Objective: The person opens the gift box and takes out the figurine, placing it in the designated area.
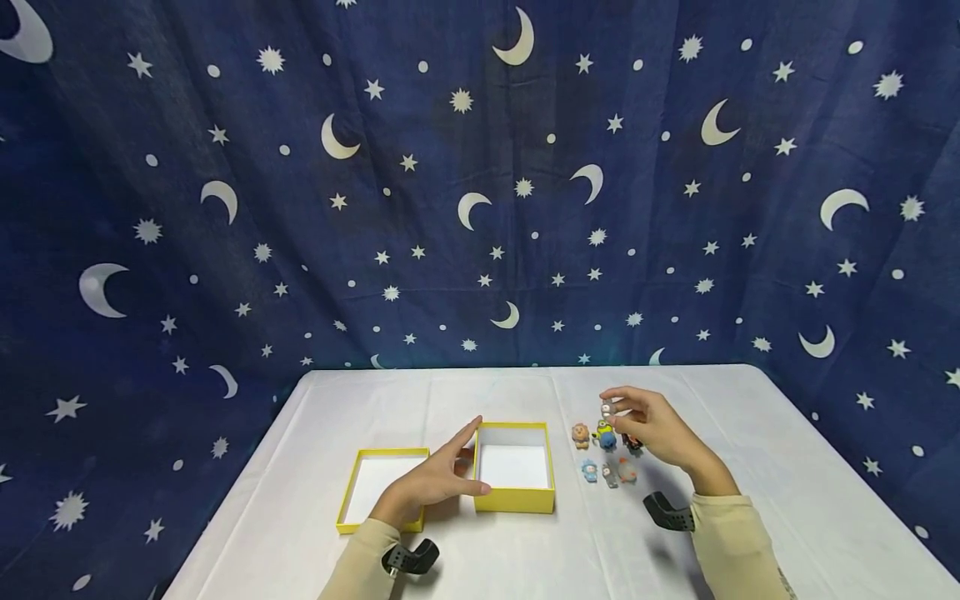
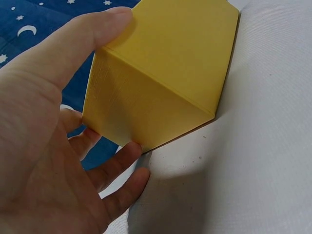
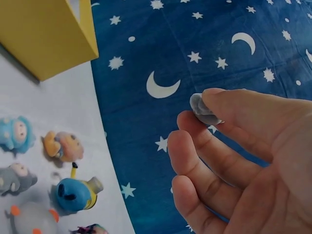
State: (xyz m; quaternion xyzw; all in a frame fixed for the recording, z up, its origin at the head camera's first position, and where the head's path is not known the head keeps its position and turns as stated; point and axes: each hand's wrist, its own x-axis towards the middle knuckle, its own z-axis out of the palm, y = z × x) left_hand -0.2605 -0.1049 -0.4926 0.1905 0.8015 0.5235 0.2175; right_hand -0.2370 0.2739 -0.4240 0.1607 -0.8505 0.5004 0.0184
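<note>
My left hand grips the left side of an open yellow box with a white inside. Its thumb lies at the near corner and its index finger reaches the far corner; the left wrist view has the thumb on the edge and the other fingers along the side. Over the toys at the right, my right hand pinches a small grey figurine between thumb and index finger, above the table. Below it are a yellow-and-blue figurine, an orange-tan one and a dark one, partly hidden by the hand.
Nearer me lie a light-blue figurine, another grey figurine and a grey-and-orange one. A shallow yellow-rimmed lid lies left of the box, partly under my left arm. A starry blue curtain hangs behind the white table.
</note>
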